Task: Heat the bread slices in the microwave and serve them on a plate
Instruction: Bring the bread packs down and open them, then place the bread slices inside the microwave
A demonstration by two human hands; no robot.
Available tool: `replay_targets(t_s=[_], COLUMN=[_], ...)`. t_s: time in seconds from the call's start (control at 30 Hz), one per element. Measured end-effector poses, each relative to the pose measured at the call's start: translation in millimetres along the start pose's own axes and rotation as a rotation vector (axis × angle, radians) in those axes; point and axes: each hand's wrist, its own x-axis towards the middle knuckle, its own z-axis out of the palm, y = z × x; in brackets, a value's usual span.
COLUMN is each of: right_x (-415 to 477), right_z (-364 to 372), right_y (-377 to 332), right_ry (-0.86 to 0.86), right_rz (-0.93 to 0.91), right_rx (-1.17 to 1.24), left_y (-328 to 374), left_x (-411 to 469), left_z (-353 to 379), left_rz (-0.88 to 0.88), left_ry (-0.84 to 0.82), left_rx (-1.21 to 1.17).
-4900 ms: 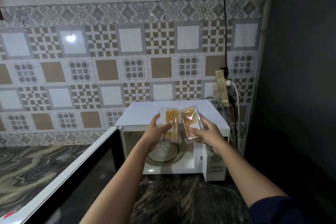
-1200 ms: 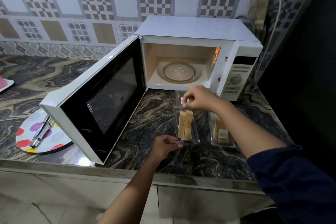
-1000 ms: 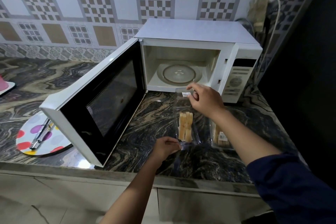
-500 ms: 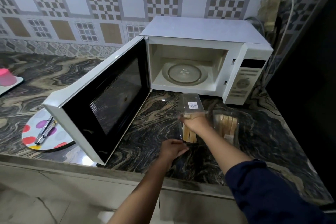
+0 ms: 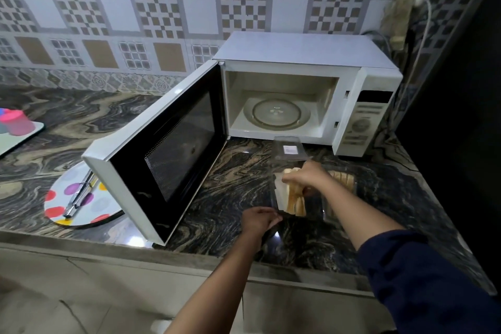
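On the counter (image 5: 222, 198), just in front of the microwave (image 5: 303, 68), a clear box (image 5: 273, 198) lies with its lid (image 5: 288, 149) flipped back toward the oven. Bread slices (image 5: 291, 199) stand on edge inside it. The right hand (image 5: 306, 177) reaches in from above, its grip closed on the tops of the slices. The left hand (image 5: 259, 219) pinches the box's near corner, grip closed on the plastic. A second box (image 5: 343, 187) with more bread sits just beside the first, to the right, partly hidden by the right forearm. The microwave door (image 5: 168, 152) hangs wide open to the left, and the glass turntable (image 5: 276, 114) inside is bare. Left of the door, a dotted plate (image 5: 81, 206) rests on the counter with tongs (image 5: 80, 194) lying across it. A pink cup (image 5: 17, 123) stands at the far left edge.
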Motion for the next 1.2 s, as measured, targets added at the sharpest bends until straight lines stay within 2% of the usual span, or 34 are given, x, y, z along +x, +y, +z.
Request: replay_targets(t_s=[0.27, 0.5, 0.67, 0.77, 0.93, 1.07, 1.2], right_x=[-36, -58, -48, -34, 8, 54, 108], right_z=[-53, -75, -74, -78, -89, -97, -97], right_y=[30, 55, 52, 42, 12, -16, -44], right_ry=[0.142, 0.371, 0.415, 0.432, 0.476, 0.451, 0.424], right_rz=[0.028, 0.003, -0.002, -0.012, -0.092, -0.119, -0.101], right_rx=[0.096, 0.354, 0.463, 0.464, 0.332, 0.269, 0.203], left_y=[-4, -3, -5, 1, 15, 31, 46], left_x=[11, 9, 12, 17, 50, 88, 131], left_z=[-7, -8, -5, -6, -18, -23, -14], left_rz=[0.134, 0.172, 0.204, 0.31, 0.451, 0.622, 0.679], left_ry=[0.103, 0.018, 0.088, 0.171, 0.303, 0.24, 0.153], left_rx=[0.277, 0.475, 0.664, 0.833, 1.152, 1.368, 1.475])
